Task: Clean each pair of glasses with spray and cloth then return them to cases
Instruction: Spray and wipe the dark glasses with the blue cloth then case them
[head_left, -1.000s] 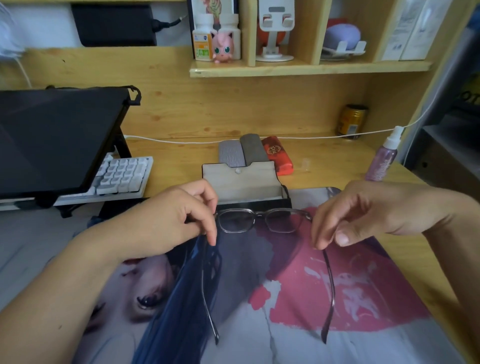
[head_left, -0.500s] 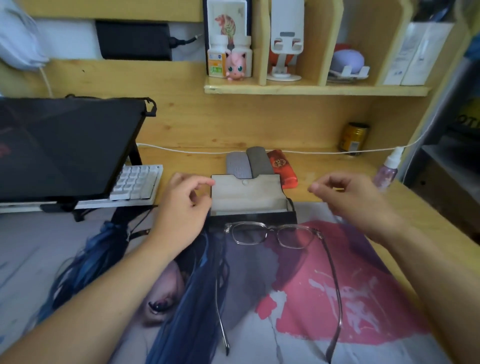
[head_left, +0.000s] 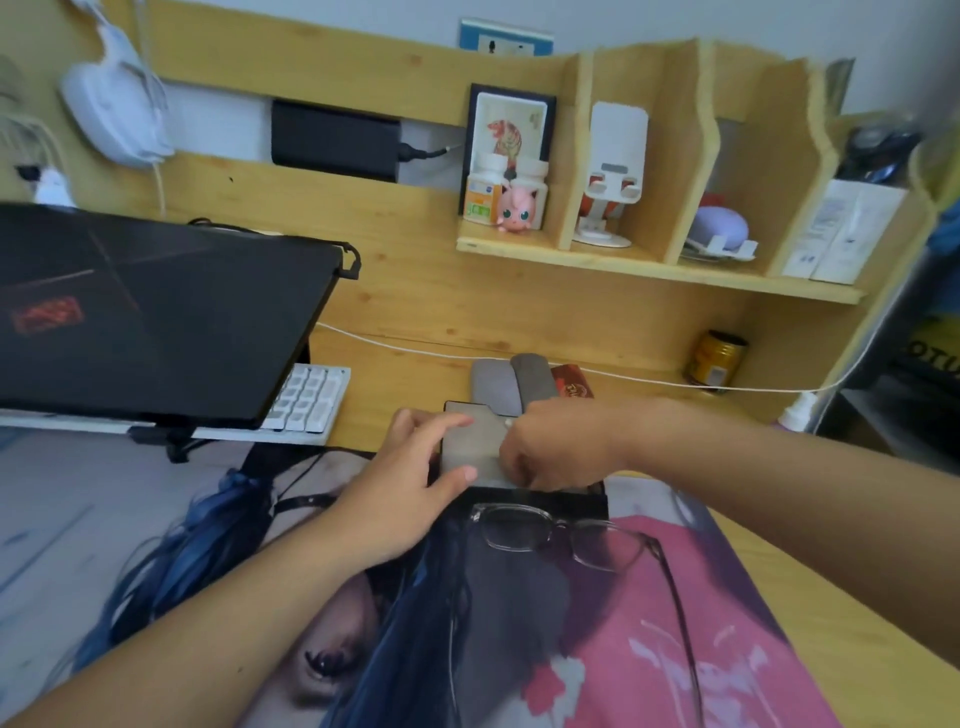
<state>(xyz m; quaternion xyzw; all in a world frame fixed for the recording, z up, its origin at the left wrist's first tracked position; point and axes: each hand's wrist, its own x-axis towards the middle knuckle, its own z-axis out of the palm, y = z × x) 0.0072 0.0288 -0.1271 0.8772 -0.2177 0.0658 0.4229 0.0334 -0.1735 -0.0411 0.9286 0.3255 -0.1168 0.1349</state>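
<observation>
While your hands work at the case, the stock reads as follows.
Left hand (head_left: 410, 499): fingers straight, resting on the left edge of the glasses case (head_left: 470, 447).
Right hand (head_left: 550, 449): fingers curled down, pinching the case flap.
Glasses (head_left: 561, 535): arms unfolded, lying on the printed desk mat (head_left: 649, 649) just before the case, held by neither hand.
Spray bottle (head_left: 797, 413): far right of your tabletop (head_left: 405, 384), largely hidden.

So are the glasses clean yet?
Not yet, it seems. Done: the glasses lie unfolded on the mat. In hand: both hands, left and right, are at the open case. Left: the spray bottle stands untouched, then wiping and casing.
</observation>
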